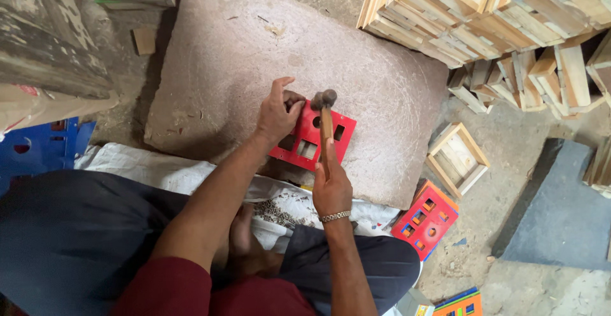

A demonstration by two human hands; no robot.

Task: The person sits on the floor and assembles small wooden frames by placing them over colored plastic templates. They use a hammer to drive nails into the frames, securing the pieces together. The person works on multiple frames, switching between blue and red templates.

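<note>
A red panel (307,139) with square and round cut-outs lies on a large flat stone slab (223,55). My left hand (277,112) rests on the panel's upper left corner, thumb and fingers pinched together on something too small to make out, index finger raised. My right hand (331,185), with a metal bracelet on the wrist, grips the wooden handle of a hammer (324,109). The hammer's dark head hovers just above the panel's top edge, close to my left fingers. A pile of small nails (275,213) lies on the white cloth by my knee.
Stacked wooden frames (484,17) fill the upper right, with one loose frame (457,158) on the floor. A finished red box (425,219) sits right of my knee, a dark slab (560,208) further right. Blue panels (38,147) lie at left.
</note>
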